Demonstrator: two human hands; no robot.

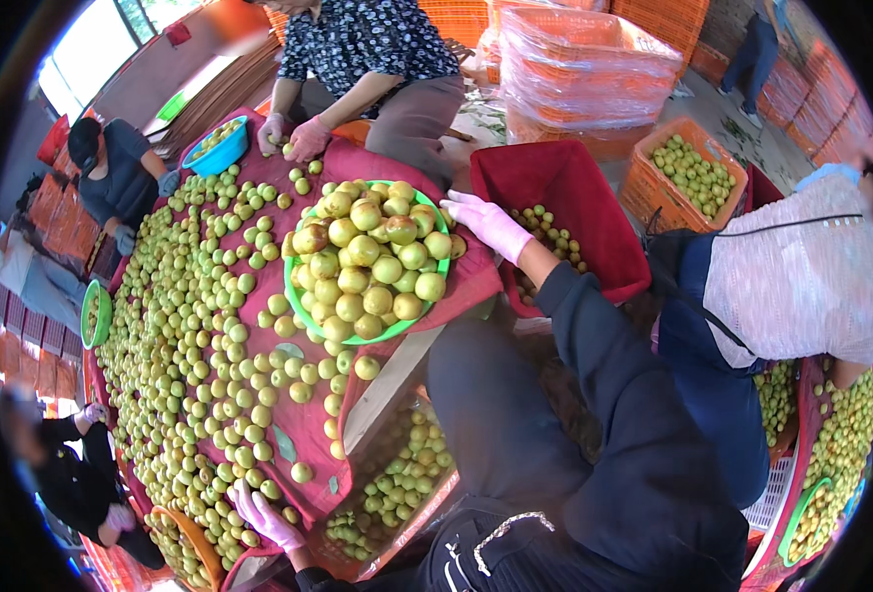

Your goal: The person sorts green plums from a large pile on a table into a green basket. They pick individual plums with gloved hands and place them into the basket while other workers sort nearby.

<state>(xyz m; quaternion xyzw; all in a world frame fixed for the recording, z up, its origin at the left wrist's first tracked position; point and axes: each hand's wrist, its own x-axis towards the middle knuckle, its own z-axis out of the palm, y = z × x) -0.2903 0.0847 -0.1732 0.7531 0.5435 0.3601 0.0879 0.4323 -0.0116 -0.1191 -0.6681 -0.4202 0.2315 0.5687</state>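
My right hand (490,224), in a thin pink glove, reaches out at the right edge of a green plastic basin (445,290). Round green-yellow fruits (363,250), some with brown patches, are heaped in that basin. Whether the fingertips touch the rim or a fruit, I cannot tell. Low on the near side, my left hand (265,516), gloved alike, is spread beside loose green fruits (185,385) lying on a dark red cloth (307,436). Neither hand appears to hold anything.
A red-lined crate (555,174) holds fruits beside my right arm; another crate (440,485) of fruits is below the table edge. An orange basket (198,544) stands near my left hand. Co-workers sit around the table, one with pink gloves (309,139) opposite. Stacked orange crates (584,70) stand behind.
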